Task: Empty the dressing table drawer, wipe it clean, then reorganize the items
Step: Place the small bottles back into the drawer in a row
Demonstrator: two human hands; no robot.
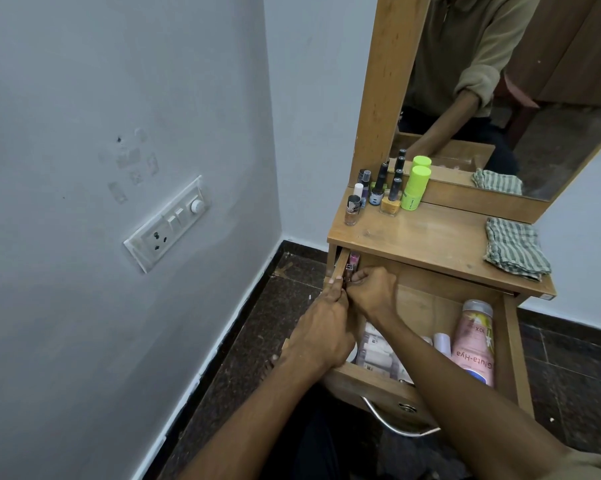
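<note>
I see both hands, left [321, 327] and right [373, 289], with fingers pinched on a small bottle [349, 271] at the drawer's [510, 341] back-left corner.

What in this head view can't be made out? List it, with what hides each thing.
- Head view: small pink-capped item at the wooden drawer's back left corner, mostly covered by both hands, left hand and right hand.
- Head view: white boxes and tubes in the drawer, crossed by the right forearm.
- Head view: pink lotion bottle, label upside down, print too small beyond "Gluta-Hya".
</note>
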